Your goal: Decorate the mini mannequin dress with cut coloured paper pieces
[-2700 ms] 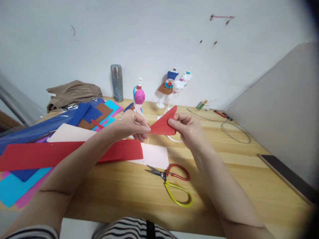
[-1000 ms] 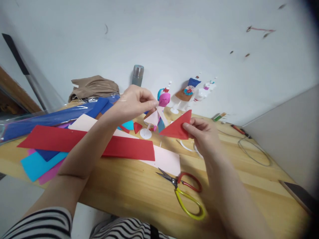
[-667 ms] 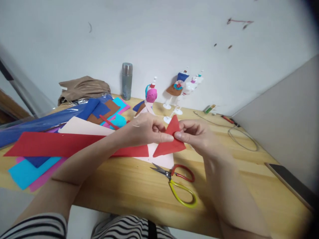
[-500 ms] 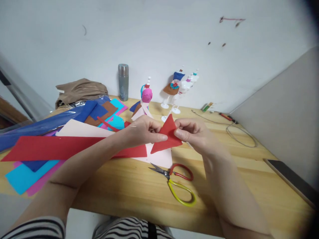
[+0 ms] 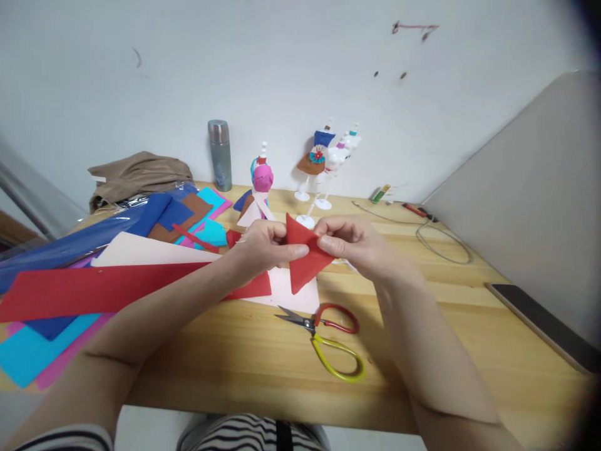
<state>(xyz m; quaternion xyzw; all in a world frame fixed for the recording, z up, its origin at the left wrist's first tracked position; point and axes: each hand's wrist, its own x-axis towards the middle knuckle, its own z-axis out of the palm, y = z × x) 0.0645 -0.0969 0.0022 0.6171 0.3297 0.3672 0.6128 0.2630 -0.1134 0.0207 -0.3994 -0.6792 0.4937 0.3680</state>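
Between my hands, above the wooden table point(image 5: 211, 369), is a small red triangular piece point(image 5: 305, 260). My left hand point(image 5: 270, 245) pinches its left side, thumb on the front face. On the right side, my right hand point(image 5: 350, 243) grips it between thumb and bent fingers. Scissors point(image 5: 310, 324) with one red and one yellow handle lie spread on the table just below. A long red strip point(image 5: 107, 289) runs under my left forearm, over a pale pink sheet point(image 5: 145, 250).
Behind my hands stand a decorated mini figure with a pink ball shape point(image 5: 263, 178) and several white-stemmed dress stands point(image 5: 313, 164). A flask point(image 5: 220, 156) and brown cloth point(image 5: 145, 175) are at the back left. A cable point(image 5: 422, 237) and a phone point(image 5: 539, 322) lie right.
The red piece has turned in my fingers, so its points now face up, down and right. The view has shifted slightly, moving the surroundings left in the picture.
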